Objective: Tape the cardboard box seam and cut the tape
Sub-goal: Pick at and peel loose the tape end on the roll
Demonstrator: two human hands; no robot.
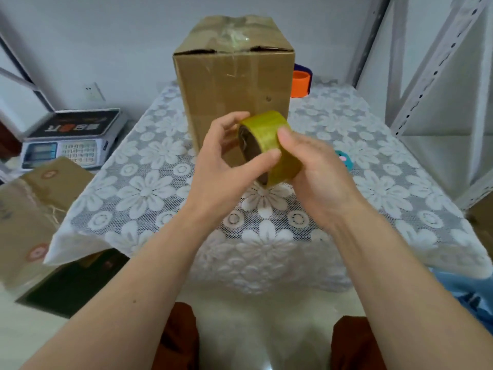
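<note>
A tall brown cardboard box (pixel 234 84) stands upright on the table, its closed top flaps carrying some crinkled clear tape. In front of it, above the table, I hold a roll of yellowish clear tape (pixel 269 145) with both hands. My left hand (pixel 221 164) grips the roll's left side, thumb across its front edge. My right hand (pixel 317 172) cups the roll from the right, thumb pressed on its outer surface. No cutting tool is visible in either hand.
The table wears a white lace floral cloth (pixel 149 188). An orange and purple object (pixel 301 82) sits behind the box, and a small teal item (pixel 344 158) lies right of my hands. A weighing scale (pixel 72 140) and cardboard boxes (pixel 34 209) stand left; metal shelving (pixel 426 84) rises right.
</note>
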